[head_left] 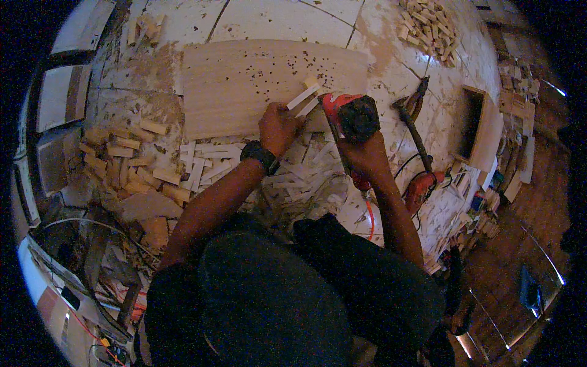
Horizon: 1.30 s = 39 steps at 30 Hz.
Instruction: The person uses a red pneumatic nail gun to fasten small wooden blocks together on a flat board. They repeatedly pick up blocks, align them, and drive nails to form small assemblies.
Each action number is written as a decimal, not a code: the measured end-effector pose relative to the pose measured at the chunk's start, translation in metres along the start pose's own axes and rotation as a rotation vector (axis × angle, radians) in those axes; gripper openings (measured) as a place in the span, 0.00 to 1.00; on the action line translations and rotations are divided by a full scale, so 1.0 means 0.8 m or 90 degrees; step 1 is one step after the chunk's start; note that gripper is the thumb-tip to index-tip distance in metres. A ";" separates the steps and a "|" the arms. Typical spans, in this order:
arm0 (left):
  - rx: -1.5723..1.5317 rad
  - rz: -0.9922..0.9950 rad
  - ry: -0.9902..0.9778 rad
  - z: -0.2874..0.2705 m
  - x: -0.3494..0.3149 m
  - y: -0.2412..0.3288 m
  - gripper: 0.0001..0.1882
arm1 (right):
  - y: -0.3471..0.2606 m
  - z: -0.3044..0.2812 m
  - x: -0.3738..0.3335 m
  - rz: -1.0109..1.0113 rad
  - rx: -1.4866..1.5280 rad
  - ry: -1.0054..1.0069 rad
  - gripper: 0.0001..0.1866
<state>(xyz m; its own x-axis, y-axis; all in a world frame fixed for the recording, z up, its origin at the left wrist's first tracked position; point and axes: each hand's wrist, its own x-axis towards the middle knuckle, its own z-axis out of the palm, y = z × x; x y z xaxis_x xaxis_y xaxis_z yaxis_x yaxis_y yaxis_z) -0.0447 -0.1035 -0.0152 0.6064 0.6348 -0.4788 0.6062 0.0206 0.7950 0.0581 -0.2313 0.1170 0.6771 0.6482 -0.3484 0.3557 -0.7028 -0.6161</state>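
My right hand (365, 151) is wrapped round the grip of a red and black nail gun (334, 110) with an orange hose hanging below it. The tool's nose meets the end of a small assembly of pale wooden strips (303, 96); whether they touch is hard to tell. My left hand (280, 127) pinches the near end of these strips, over the near edge of a flat wooden board (223, 85). Dark small bits, too small to name, are scattered on the board. A dark watch (260, 156) is on my left wrist.
Loose wood blocks (167, 175) lie at left, beside a heap of thin pale strips (211, 164). To the right are a hammer (418, 138), a red corded power tool (420, 188) and an open wooden box (488, 131). Another block pile (429, 29) sits far right.
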 end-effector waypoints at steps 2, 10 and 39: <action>0.003 0.010 0.012 0.005 0.006 -0.007 0.22 | 0.002 0.001 0.001 -0.018 0.049 0.015 0.19; -0.072 0.044 -0.111 -0.007 0.026 -0.009 0.19 | 0.004 -0.006 0.000 0.080 0.084 -0.030 0.19; 0.043 0.076 -0.111 -0.013 0.035 0.007 0.20 | 0.007 -0.013 0.019 0.120 -0.053 -0.063 0.13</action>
<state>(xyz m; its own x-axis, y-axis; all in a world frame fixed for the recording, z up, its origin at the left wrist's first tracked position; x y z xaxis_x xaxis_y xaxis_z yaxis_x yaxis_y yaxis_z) -0.0299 -0.0773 -0.0205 0.7517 0.4869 -0.4448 0.5549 -0.1023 0.8256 0.0770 -0.2287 0.1155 0.6715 0.5255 -0.5224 0.2830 -0.8334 -0.4747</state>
